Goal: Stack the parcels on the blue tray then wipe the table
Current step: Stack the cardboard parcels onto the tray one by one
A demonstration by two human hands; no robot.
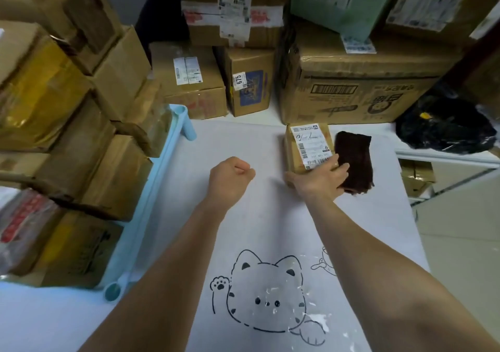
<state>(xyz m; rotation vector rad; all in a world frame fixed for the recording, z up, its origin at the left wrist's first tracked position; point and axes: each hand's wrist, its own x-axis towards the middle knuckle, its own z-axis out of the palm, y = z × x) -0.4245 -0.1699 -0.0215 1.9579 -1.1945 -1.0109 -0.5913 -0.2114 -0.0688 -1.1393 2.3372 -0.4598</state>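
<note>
Cardboard is what our right hand (320,177) clasps, fingers (331,162) curled over the small labelled parcel (303,148) beside the dark cloth (354,159), left hand (232,173) fisted on nothing, and we could drag the cloth along or drop the parcel short of the blue tray (151,178).

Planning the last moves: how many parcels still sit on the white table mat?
1: a small labelled parcel at the mat's far right, under the right hand, beside the dark cloth.
</note>
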